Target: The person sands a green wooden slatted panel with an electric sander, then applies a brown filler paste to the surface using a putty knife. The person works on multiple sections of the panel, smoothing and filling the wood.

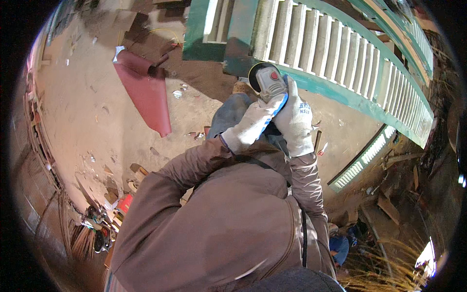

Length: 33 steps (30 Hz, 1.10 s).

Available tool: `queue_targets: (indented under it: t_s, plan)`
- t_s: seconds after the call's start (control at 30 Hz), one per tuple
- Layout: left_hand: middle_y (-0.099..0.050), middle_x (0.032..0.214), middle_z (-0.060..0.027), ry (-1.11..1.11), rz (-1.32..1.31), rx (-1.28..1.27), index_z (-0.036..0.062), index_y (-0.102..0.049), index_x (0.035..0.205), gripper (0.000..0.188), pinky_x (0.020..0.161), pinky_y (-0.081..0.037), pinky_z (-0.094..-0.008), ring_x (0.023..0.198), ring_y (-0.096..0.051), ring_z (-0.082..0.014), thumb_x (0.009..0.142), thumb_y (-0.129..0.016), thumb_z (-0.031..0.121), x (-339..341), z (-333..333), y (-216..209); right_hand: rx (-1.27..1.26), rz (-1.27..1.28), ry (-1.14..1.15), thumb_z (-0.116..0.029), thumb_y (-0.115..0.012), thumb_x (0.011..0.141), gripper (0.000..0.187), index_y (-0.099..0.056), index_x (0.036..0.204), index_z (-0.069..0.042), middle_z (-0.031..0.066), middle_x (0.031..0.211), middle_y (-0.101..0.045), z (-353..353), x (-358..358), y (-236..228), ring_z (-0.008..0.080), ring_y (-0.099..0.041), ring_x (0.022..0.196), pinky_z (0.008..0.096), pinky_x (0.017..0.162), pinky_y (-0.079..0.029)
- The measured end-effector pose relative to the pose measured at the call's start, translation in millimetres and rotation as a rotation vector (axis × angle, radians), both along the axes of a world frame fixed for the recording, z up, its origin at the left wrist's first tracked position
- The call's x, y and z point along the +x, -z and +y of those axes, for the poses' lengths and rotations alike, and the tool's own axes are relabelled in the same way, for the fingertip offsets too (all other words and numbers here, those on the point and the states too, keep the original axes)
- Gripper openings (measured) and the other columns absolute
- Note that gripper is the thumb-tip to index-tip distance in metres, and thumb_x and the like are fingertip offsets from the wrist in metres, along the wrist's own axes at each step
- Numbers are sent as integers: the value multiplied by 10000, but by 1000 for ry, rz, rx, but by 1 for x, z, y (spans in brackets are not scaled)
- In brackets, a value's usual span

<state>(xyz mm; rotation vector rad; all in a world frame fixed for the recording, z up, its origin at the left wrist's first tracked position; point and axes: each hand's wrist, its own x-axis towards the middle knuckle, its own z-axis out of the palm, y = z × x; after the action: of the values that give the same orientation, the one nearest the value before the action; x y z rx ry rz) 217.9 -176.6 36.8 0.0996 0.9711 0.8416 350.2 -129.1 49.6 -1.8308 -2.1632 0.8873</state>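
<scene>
A grey angle grinder [270, 82] with a red button and a round, dark, yellow-edged disc is in both my hands, at the edge of a green-framed louvred shutter [316, 78]. My left hand [254, 122], in a white glove with blue palm coating, is closed round the tool's body from the left. Along its right side lies my right hand [296, 117], gloved alike, fingers pointing up and closed against the body. Whether the disc touches the frame, I cannot tell. The shutter's slats are pale and bare, its frame worn green.
A dark red sheet [143, 92] lies on the dusty floor to the left. More green shutters [408, 29] stand at the far right. A slatted strip of light [365, 158] falls on the floor. Scraps and tools [99, 224] clutter the lower left; dry straw [389, 263] lies lower right.
</scene>
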Motion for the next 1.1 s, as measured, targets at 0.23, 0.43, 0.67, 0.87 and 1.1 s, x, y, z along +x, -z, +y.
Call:
queue_targets:
  t_s: [0.23, 0.43, 0.67, 0.87, 1.1]
  plan:
    - [-677, 1044, 33, 127, 4, -142, 49, -661, 1246, 348, 711, -481, -183, 864, -588, -18, 1021, -654, 315, 55, 23, -5, 88, -14, 104, -304, -698, 901, 673, -450, 1471, -44, 265, 927, -720, -6, 54, 9, 419, -719, 808, 495, 700, -560]
    - [-706, 1027, 9, 237, -24, -104, 61, -665, 1245, 408, 706, -531, -216, 839, -644, -45, 989, -688, 378, 99, 38, 0, 63, -64, 217, -405, -783, 843, 781, -474, 1452, -25, 245, 993, -737, -2, 94, 0, 390, -737, 861, 460, 749, -572]
    - [-717, 1082, -21, 359, -115, -36, 63, -620, 1292, 407, 763, -551, -228, 884, -677, -82, 1005, -662, 349, 142, 58, -2, 1, -45, 390, -310, -759, 859, 681, -494, 1426, -39, 271, 1047, -727, 5, 138, -7, 416, -722, 991, 463, 824, -566]
    - [-704, 1133, -69, 483, -165, 62, 40, -607, 1325, 494, 856, -550, -319, 1031, -672, -162, 986, -658, 395, 197, 66, 9, 72, -73, 610, -364, -882, 743, 732, -575, 1349, -92, 228, 1040, -742, -2, 191, 6, 386, -741, 969, 450, 798, -576]
    - [-700, 1151, -69, 335, 105, 97, 31, -610, 1307, 467, 855, -540, -292, 964, -659, -132, 1000, -659, 380, 133, 26, 18, -206, -141, 378, -216, -679, 884, 599, -504, 1443, -88, 267, 928, -717, -8, 116, -20, 410, -726, 825, 483, 713, -567]
